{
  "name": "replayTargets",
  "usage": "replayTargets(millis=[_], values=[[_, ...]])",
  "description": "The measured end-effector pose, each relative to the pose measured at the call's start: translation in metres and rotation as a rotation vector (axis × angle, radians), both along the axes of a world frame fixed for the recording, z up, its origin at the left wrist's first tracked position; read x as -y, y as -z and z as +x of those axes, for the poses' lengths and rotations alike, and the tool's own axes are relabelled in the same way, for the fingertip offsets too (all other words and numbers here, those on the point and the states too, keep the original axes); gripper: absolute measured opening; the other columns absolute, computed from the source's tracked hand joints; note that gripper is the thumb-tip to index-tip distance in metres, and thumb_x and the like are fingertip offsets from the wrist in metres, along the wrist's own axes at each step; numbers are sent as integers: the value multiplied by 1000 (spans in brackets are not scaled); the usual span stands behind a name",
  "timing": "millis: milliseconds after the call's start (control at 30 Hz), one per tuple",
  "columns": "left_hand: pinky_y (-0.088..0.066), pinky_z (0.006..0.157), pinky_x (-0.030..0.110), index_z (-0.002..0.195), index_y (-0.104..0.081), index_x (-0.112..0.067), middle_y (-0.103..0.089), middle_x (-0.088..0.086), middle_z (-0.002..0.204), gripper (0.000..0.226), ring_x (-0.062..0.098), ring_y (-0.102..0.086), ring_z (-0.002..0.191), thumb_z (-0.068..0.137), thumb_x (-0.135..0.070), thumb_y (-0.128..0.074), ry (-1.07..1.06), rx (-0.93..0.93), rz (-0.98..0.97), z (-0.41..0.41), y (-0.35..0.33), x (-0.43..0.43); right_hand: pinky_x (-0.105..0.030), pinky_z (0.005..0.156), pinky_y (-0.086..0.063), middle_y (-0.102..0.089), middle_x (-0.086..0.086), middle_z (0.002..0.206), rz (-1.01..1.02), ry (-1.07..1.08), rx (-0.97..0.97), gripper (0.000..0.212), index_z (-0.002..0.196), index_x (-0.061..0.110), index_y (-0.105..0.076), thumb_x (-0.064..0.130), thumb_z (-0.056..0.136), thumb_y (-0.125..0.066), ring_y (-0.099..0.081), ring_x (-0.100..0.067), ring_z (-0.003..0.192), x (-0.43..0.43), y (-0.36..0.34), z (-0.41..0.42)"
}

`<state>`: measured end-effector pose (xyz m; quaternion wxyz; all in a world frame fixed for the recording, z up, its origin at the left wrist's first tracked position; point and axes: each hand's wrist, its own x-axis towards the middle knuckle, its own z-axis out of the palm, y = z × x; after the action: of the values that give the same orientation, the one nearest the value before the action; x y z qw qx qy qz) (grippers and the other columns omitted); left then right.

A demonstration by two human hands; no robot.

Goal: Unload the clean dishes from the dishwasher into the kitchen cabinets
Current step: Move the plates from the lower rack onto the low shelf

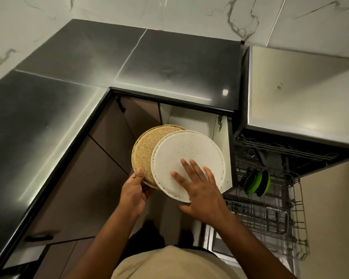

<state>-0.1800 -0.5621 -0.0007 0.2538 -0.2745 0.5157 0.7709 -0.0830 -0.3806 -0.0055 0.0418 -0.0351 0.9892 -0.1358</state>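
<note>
Left hand pinches tan plate rim; right hand lies flat-fingered on white plate, steadying overlapped pair above open cabinet, likely for stowing. Green dish sits in dishwasher rack.

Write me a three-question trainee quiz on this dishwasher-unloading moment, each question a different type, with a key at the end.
1. True or false: the white plate partly covers the tan plate.
2. The right hand is: A) curled round a cup, B) lying flat on the white plate, C) hanging idle.
3. Fill in: the dish standing in the dishwasher rack is coloured ____.

Key: 1 true; 2 B; 3 green.
</note>
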Motion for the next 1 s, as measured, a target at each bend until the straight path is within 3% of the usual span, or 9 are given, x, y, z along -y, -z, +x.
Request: replayTargets(millis=[233, 367, 433, 533, 667, 800, 833, 900, 1000], values=[[-53, 93, 46, 113, -63, -7, -70, 15, 106, 29, 27, -66, 94, 102, -28, -47, 126, 28, -54, -68, 23, -4, -51, 116, -20, -16, -9, 162, 29, 151, 23, 86, 153, 33, -18, 40, 82, -65, -13, -30, 149, 8, 31, -51], [-52, 89, 44, 108, -64, -11, -73, 8, 95, 26, 23, -67, 89, 103, -29, -46, 206, 57, -60, -109, 42, -7, -56, 109, -34, -28, -15, 157, 52, 224, -32, 79, 152, 23, -30, 38, 83, -66, -26, -38, 144, 11, 51, -82], [-52, 88, 43, 108, -64, -9, -73, 9, 95, 27, 23, -67, 88, 103, -28, -45, 238, 78, -58, -132, 54, -12, -60, 106, -36, -29, -18, 156, 78, 264, -53, 74, 151, 18, -32, 26, 84, -63, -28, -41, 143, 14, 66, -98], [-53, 89, 43, 110, -63, -8, -71, 11, 102, 28, 24, -66, 94, 103, -27, -43, 281, 103, -65, -161, 76, -25, -64, 103, -37, -29, -19, 156, 108, 349, -20, 68, 151, 14, -29, 15, 85, -39, -29, -43, 142, 10, 90, -119], [-53, 73, 34, 108, -64, -9, -72, 8, 97, 29, 20, -66, 88, 103, -29, -43, 324, 102, -83, -191, 120, -48, -66, 102, -37, -36, -19, 153, 112, 377, -35, 63, 149, 13, -31, 11, 86, -28, -32, -43, 140, -8, 132, -141], [-55, 81, 38, 110, -64, -12, -72, 8, 102, 27, 22, -67, 94, 103, -28, -43, 288, 99, -60, -215, 189, -75, -66, 102, -37, -42, -17, 149, 168, 372, -118, 53, 144, 14, -44, 12, 95, -24, -36, -43, 138, -39, 196, -167], [-54, 85, 41, 113, -63, -12, -73, 8, 102, 28, 22, -67, 95, 103, -28, -44, 285, 100, -53, -221, 207, -81, -65, 102, -38, -44, -17, 148, 190, 367, -151, 50, 142, 14, -48, 13, 97, -25, -38, -42, 137, -45, 214, -175], [-54, 87, 44, 118, -61, -11, -74, 8, 98, 29, 22, -70, 90, 102, -30, -45, 302, 86, -38, -231, 249, -95, -64, 103, -37, -46, -15, 147, 215, 372, -191, 51, 140, 16, -50, 10, 90, -48, -38, -40, 138, -55, 256, -188], [-59, 76, 39, 116, -59, -13, -76, 8, 93, 26, 20, -73, 83, 103, -29, -44, 325, 40, -18, -253, 310, -114, -62, 106, -36, -47, -12, 147, 212, 425, -218, 84, 142, 19, -46, 3, 66, -77, -38, -37, 138, -74, 320, -208]])
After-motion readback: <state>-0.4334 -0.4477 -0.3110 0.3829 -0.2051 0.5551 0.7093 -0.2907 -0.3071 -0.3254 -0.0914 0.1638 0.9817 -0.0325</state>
